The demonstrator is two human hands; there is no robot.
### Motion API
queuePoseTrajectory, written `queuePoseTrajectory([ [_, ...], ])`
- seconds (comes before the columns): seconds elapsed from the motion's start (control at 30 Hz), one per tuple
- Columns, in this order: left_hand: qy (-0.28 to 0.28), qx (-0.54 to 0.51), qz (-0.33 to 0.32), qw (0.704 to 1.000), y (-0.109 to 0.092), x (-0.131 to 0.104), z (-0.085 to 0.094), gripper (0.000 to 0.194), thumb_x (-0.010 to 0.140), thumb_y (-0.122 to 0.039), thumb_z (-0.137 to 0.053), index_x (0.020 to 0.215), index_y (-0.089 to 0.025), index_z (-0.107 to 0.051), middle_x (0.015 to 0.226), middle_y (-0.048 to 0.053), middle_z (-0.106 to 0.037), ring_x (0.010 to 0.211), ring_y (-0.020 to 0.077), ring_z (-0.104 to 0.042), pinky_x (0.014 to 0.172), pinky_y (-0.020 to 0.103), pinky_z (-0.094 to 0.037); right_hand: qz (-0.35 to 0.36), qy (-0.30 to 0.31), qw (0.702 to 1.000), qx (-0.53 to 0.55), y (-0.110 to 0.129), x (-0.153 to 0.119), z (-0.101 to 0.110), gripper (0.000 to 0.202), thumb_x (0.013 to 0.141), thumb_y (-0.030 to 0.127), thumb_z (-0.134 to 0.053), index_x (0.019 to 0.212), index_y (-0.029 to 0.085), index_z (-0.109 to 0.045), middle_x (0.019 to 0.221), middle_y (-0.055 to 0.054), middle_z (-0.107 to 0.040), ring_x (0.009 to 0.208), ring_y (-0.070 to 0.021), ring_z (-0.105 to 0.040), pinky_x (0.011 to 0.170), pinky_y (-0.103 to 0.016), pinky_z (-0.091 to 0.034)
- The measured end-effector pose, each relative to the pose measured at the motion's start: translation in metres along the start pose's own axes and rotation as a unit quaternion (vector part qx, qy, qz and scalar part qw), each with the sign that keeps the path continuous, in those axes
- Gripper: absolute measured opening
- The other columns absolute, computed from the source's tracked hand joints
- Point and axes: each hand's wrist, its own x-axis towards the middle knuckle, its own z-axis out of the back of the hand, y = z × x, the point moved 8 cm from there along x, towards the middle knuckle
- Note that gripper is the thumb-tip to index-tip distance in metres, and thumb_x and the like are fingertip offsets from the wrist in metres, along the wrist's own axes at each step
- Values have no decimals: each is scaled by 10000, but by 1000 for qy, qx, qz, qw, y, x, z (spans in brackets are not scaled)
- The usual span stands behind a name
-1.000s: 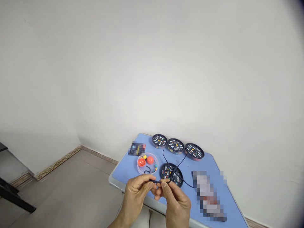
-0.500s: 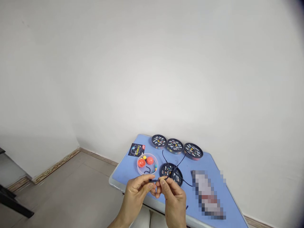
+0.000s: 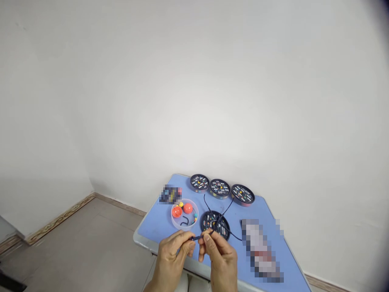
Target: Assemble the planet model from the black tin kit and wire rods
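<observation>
You are holding a thin black piece (image 3: 196, 238) in the air over the near edge of the blue table (image 3: 161, 223), level across the gap between your two hands. Your left hand (image 3: 172, 255) is gripping its left end, the thumb and forefinger closing on it. Your right hand (image 3: 220, 259) is gripping it farther right, pinching it between thumb and fingers; the hands are staying slightly apart.

Just beyond your right hand, a round black disc (image 3: 208, 221) with small printed labels is lying on the table, and slender black rods (image 3: 225, 209) are spreading out above it from near its middle. You cannot be told whether the held piece is joining them, as your fingers are covering that part.

To the left of this disc, a clear round dish (image 3: 174, 221) is holding an orange ball (image 3: 188, 208), an orange cup-shaped piece (image 3: 176, 211), yellow bits (image 3: 181, 204) and a curved black piece (image 3: 184, 221). A pixelated card (image 3: 170, 194) is lying at the far left. Three similar round containers (image 3: 219, 187) are sitting in a row along the far edge, and a pixelated long item (image 3: 261, 251) is lying on the right.
</observation>
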Motion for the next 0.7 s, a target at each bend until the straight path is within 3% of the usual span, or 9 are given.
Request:
queuePoseTrajectory([
  [0.23,4,-2,-14,1000,20,-13,-3,149,933,-268,-564,966,-238,-706,601,-35,-615,511,105,-591,529,169,-493,-5,-31,999,36,-9,-1,-7,387,683,539,-770,673,160,-692,563,10,-577,423,-87,-459,395,-207,-406],
  [0.47,-8,-8,-20,1000,10,-11,-11,129,921,-268,-586,948,-227,-706,628,-23,-628,525,108,-600,542,173,-506,-13,-13,999,37,-1,-3,0,379,689,528,-776,786,169,-703,568,29,-549,461,-89,-469,416,-198,-411],
  [0.6,-23,-14,-34,999,-4,2,-33,124,912,-238,-595,946,-216,-712,663,-8,-639,559,111,-607,560,179,-514,-47,48,998,-5,11,5,9,398,683,517,-782,840,161,-700,589,17,-568,500,-108,-486,457,-226,-437],
  [0.7,-29,-21,-33,999,-10,16,-57,120,902,-228,-603,929,-213,-719,674,-1,-649,576,116,-613,563,184,-521,-54,47,996,-46,27,21,26,374,685,511,-774,780,163,-675,584,22,-557,493,-102,-466,463,-225,-409],
])
